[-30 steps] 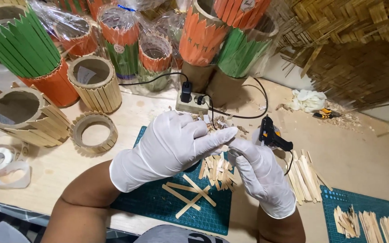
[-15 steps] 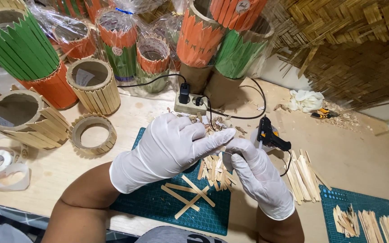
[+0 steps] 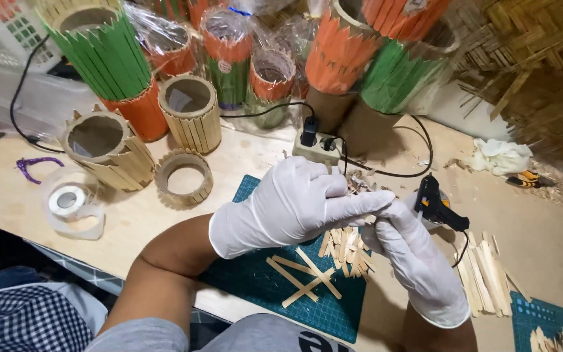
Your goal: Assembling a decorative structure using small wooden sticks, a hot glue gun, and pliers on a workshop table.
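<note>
Over the green cutting mat (image 3: pixel 255 287), both gloved hands meet at their fingertips. A likely slip, as I judge it, is that whatever small wooden piece sits between the fingers twists or drops, because smooth latex gives little grip on thin sticks; it would land among the loose cut wooden sticks (image 3: pixel 346 246) lying just below and be hard to pick out again. Another risk is the black glue gun (image 3: pixel 436 207), which rests just beside the right hand with its cord trailing to the power strip (image 3: pixel 317 146): an elbow or wrist could snag the cord, or a glove could brush the nozzle.

The left hand (image 3: pixel 288 205) is mostly curled, index finger stretched out toward the right, its tip touching the right hand's fingers. The right hand (image 3: pixel 415 261) is closed into a pinch, thumb and fingers pressed together at the meeting point. What exactly they pinch is hidden by the gloves; I cannot tell whether it is a stick or glue residue.

Crossed wooden sticks (image 3: pixel 304 280) lie flat on the mat near the left wrist. A short ring of sticks (image 3: pixel 184 177) and taller stick-clad tubes stand well apart, toward the back left, with a roll of clear tape (image 3: pixel 72 202).
</note>
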